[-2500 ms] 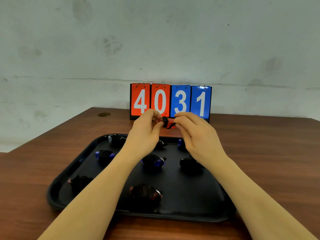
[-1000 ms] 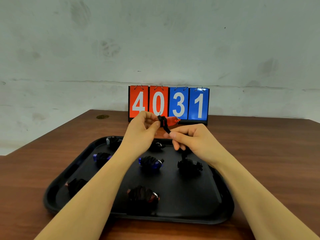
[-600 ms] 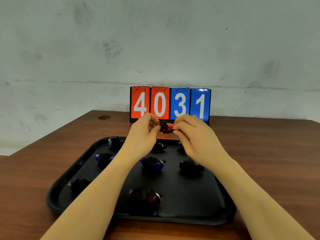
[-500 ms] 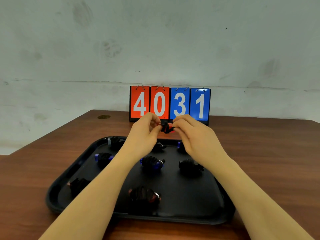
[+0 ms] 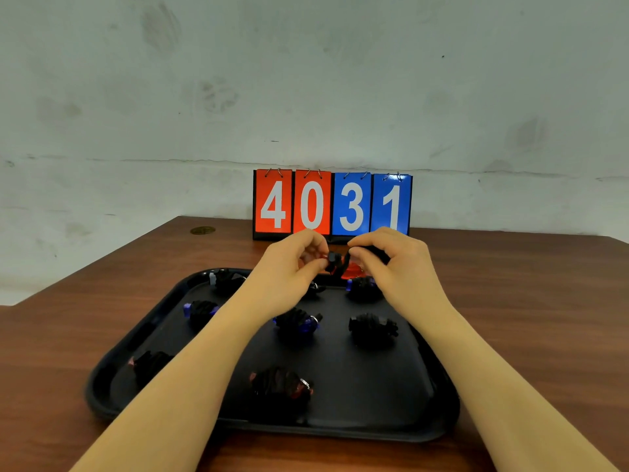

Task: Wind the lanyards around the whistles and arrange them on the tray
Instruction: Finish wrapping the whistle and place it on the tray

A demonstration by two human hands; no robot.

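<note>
Brown tabletop (image 5: 510, 301) carries a black tray (image 5: 439, 427) of wound whistles (image 5: 372, 327); above its far edge, left hand (image 5: 289, 267) and right hand (image 5: 398, 264) pinch a red whistle (image 5: 354, 270) and its lanyard (image 5: 335, 262) between them.

A brown wood-grain worktop (image 5: 527, 301) carries a black rectangular plastic tray (image 5: 439, 434), a red-and-blue flip scoreboard (image 5: 332, 204) reading 4031 behind it, and a small round brass-coloured disc (image 5: 202, 230) far left.

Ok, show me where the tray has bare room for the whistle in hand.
The tray has a bare patch at its near right corner, bordered by the red-tinted bundle to the left and the black bundle behind. The left and far parts are crowded with wound whistles.
</note>
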